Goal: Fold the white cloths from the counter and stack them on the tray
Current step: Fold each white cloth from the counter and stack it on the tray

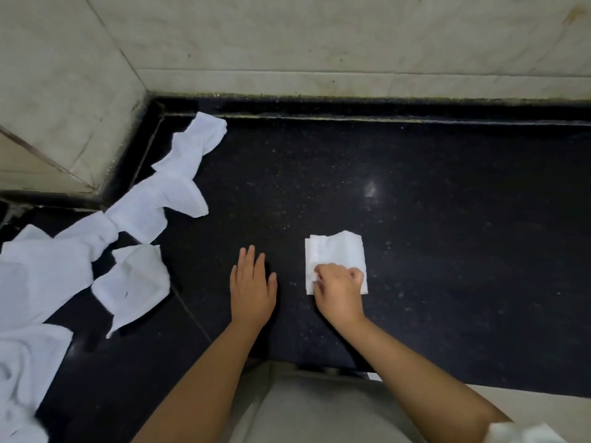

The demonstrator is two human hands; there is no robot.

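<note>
A small folded white cloth [335, 255] lies on the black counter [447, 219] just right of centre. My right hand [337, 290] lies on its near edge with fingers curled, pinching the cloth. My left hand [252, 284] rests flat on the bare counter to the left of the cloth, fingers straight, holding nothing. Several unfolded white cloths [134, 215] lie crumpled in a trail along the left side, from the back corner to the near left edge. No tray is in view.
Beige tiled walls [319, 43] close off the counter at the back and at the left corner. The counter's front edge runs just below my forearms. A bit of white cloth [524, 433] shows at the bottom right corner.
</note>
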